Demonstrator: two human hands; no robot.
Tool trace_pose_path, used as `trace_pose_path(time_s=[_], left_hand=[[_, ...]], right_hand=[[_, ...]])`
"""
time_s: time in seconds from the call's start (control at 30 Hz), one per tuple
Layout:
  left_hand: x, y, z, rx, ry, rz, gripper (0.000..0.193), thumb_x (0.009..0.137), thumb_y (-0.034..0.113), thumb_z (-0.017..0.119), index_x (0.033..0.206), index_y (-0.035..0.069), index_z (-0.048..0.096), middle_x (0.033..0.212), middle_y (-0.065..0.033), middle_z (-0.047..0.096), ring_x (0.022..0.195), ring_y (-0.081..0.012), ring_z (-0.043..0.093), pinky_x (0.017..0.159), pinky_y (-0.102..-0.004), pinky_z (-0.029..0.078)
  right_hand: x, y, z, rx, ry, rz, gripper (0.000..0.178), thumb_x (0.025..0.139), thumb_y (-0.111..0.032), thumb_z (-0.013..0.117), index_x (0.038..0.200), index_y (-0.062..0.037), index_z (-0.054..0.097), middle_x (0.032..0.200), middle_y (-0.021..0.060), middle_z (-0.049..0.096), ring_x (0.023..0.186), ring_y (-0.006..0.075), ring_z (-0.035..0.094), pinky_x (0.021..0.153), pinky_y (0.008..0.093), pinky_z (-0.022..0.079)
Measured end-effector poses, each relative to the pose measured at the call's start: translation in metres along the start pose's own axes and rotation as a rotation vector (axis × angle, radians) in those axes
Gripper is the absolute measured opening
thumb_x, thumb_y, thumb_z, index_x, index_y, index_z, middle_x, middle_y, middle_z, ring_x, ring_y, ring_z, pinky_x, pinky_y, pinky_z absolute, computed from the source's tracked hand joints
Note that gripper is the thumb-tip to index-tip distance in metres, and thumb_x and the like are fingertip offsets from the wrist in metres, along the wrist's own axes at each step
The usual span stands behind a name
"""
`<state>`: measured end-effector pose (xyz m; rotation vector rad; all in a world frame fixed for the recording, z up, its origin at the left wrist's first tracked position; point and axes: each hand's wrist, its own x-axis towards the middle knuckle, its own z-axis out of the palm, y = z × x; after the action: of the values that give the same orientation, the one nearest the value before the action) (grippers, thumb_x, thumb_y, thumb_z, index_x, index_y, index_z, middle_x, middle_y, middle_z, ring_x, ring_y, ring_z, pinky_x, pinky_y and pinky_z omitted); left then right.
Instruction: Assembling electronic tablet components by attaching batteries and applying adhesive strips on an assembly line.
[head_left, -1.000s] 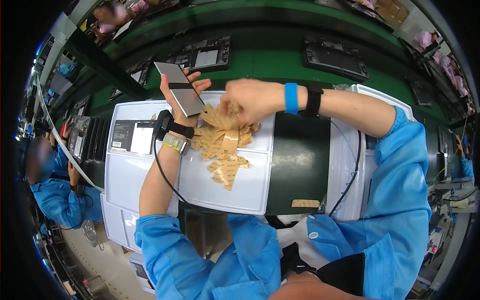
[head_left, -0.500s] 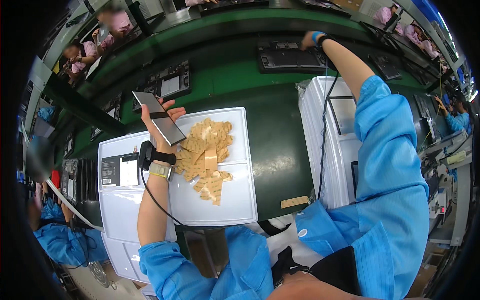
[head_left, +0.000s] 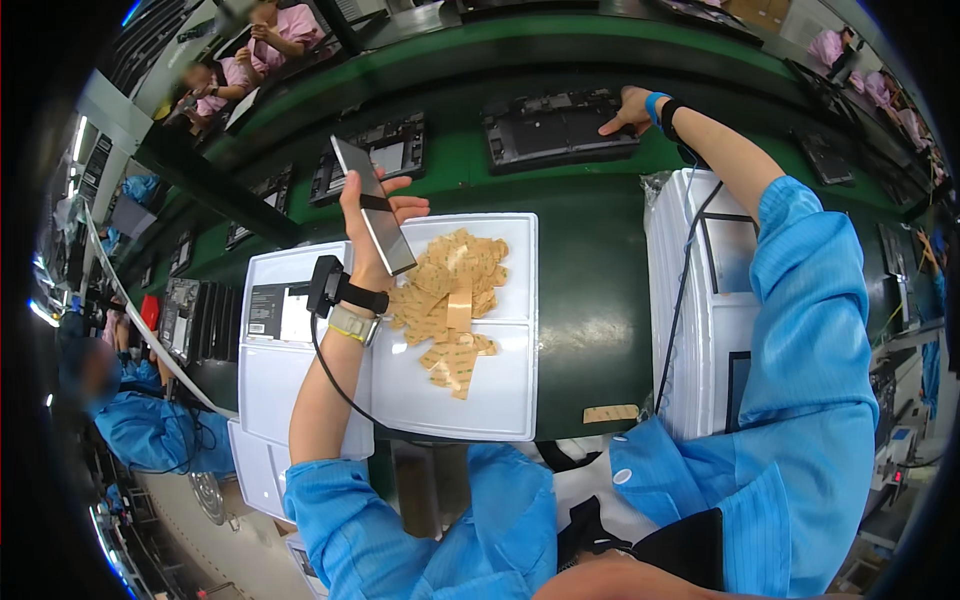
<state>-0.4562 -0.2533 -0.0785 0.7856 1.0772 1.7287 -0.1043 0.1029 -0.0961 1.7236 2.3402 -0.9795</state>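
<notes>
My left hand [head_left: 362, 225] is closed round the edge of a thin, flat rectangular pack [head_left: 380, 215], silver-grey with a dark band, that looks like a laptop battery. The pack stands tilted above the left part of a white tray [head_left: 520, 370]. Farther off to the right, my right hand [head_left: 632, 112] grips the right end of an open black laptop base [head_left: 560, 135] on the green belt. Its thumb lies on top of the base; the other fingers are partly hidden at the edge. Tan peeled backing strips [head_left: 455, 285] are heaped in the tray, beside my left wrist.
A second white tray [head_left: 300, 390] holds a black-and-white flat pack [head_left: 270, 310]. Stacked white trays [head_left: 685, 330] stand at the right. One tan strip [head_left: 610, 413] lies by the near table edge. More open laptop bases [head_left: 375, 160] line the belt. Cables hang from both wrists.
The laptop base has shifted left and nearer along the belt, with my right hand at its right end. The left hand still holds the pack, now turned steeper. The whole view has shifted.
</notes>
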Motion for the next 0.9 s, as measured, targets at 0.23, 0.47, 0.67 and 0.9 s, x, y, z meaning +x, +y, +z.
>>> trace_pose_path(time_s=[0.23, 0.47, 0.67, 0.9], left_hand=[[0.037, 0.039, 0.077, 0.915, -0.115, 0.235, 0.082, 0.085, 0.045, 0.078, 0.146, 0.0, 0.048, 0.113, -0.0101, 0.066, 0.088, -0.0181, 0.066, 0.083, -0.0306, 0.052], [0.115, -0.029, 0.143, 1.533, -0.135, 0.864, 0.112, 0.066, 0.063, 0.087, 0.146, -0.003, 0.046, 0.137, -0.0243, 0.057, 0.126, -0.0384, 0.055, 0.107, -0.0474, 0.043], [0.115, -0.176, 0.122, 1.89, -0.086, 0.729, 0.067, 0.095, 0.054, 0.06, 0.131, -0.002, 0.058, 0.135, -0.027, 0.058, 0.123, -0.0435, 0.057, 0.107, -0.0518, 0.044], [0.105, -0.145, 0.132, 1.079, -0.104, 0.452, 0.065, 0.071, -0.004, 0.083, 0.129, 0.001, 0.054, 0.114, -0.0147, 0.067, 0.087, -0.0258, 0.068, 0.08, -0.0358, 0.057]], right_hand=[[-0.019, -0.08, -0.038, -0.179, 0.25, -0.765, 0.06, 0.087, -0.037, 0.08, 0.129, 0.0005, 0.06, 0.105, 0.0232, 0.072, 0.08, 0.0294, 0.075, 0.064, 0.0384, 0.062], [-0.051, -0.125, -0.015, 0.144, 0.578, -0.959, 0.034, 0.084, -0.022, 0.074, 0.112, -0.005, 0.071, 0.101, 0.0194, 0.074, 0.09, 0.0321, 0.072, 0.081, 0.0413, 0.057], [0.031, -0.007, -0.036, -0.04, 0.854, -0.427, 0.03, 0.077, -0.022, 0.081, 0.104, -0.0099, 0.076, 0.103, 0.0201, 0.074, 0.1, 0.0392, 0.07, 0.089, 0.0448, 0.056], [0.042, -0.03, -0.02, -0.028, 0.771, -0.324, 0.037, 0.075, -0.022, 0.084, 0.108, -0.0106, 0.076, 0.115, 0.0198, 0.072, 0.113, 0.037, 0.067, 0.094, 0.0446, 0.054]])
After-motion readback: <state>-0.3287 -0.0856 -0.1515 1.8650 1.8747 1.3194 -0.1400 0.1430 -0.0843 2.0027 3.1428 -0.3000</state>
